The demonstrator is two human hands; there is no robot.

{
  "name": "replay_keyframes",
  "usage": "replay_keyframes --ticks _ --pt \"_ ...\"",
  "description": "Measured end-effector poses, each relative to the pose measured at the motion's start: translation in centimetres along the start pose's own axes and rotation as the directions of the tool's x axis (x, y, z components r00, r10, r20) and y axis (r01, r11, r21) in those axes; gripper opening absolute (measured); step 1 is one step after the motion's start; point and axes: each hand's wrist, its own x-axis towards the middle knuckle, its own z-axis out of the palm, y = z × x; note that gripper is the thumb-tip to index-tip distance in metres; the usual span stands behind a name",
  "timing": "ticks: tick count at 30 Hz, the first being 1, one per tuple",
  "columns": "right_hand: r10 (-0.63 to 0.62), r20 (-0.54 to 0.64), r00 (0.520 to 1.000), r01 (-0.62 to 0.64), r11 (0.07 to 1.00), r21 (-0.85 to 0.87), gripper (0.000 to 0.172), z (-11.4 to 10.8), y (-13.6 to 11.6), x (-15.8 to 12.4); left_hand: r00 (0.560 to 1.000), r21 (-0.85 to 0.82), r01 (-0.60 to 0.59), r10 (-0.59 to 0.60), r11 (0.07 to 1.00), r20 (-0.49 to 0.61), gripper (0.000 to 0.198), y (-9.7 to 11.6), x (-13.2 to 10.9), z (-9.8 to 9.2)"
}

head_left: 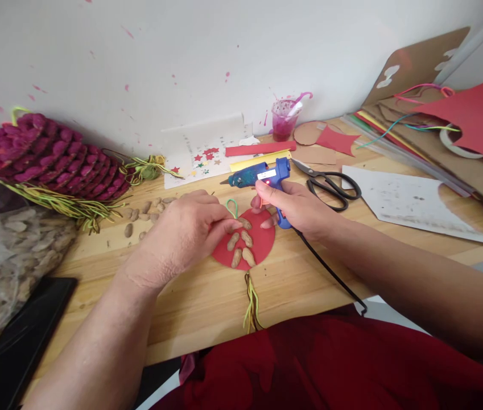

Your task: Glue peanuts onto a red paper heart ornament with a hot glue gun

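Note:
My right hand (294,205) grips a blue hot glue gun (283,171), its nozzle pointing left above the table. A small light glows on its body, and a black cord trails from the handle. Below lies a red round disc (262,242) with several peanuts (236,258) set in two slanting rows. A green loop (232,207) rises from the disc's top edge, and a yellow-green and brown yarn tassel (251,302) hangs off its bottom. My left hand (194,228) is closed over the disc's upper left, thumb tip against the topmost visible peanut; whatever its fingers pinch is hidden.
Black-handled scissors (335,188) lie right of the glue gun. Loose peanuts (134,214), a peanut bag (19,245) and a black flat object (23,336) are left. Behind stand a magenta peanut-covered craft (49,156), a star sheet (198,154) and a paint cup (284,119).

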Motion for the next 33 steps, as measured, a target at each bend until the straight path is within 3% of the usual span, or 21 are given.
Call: replay_keyframes --ticks 4,9,13,23,33 --pt "0.002 -0.001 1.0 -0.002 1.0 0.006 0.046 0.0 -0.1 0.0 1.0 -0.004 0.009 -0.009 1.0 0.016 0.032 0.1 0.0 -0.2" --pt "0.012 -0.008 1.0 -0.012 1.0 0.007 0.048 0.1 0.0 0.0 0.992 -0.08 -0.098 0.104 0.992 0.069 0.023 0.1 0.0 0.2" --pt "0.006 -0.011 1.0 -0.006 1.0 -0.001 0.048 0.2 -0.1 0.0 0.986 -0.128 -0.102 0.117 0.987 0.117 0.022 0.4 0.0 1.0" --pt "0.003 0.002 1.0 -0.003 1.0 0.007 0.05 0.1 0.1 0.1 0.975 -0.046 -0.135 0.141 0.99 0.169 0.01 1.3 0.3 1.7" --pt "-0.004 0.011 1.0 0.004 1.0 0.004 0.047 0.1 0.2 0.3 0.969 -0.035 -0.167 0.17 0.985 0.181 0.015 0.9 0.5 1.8"
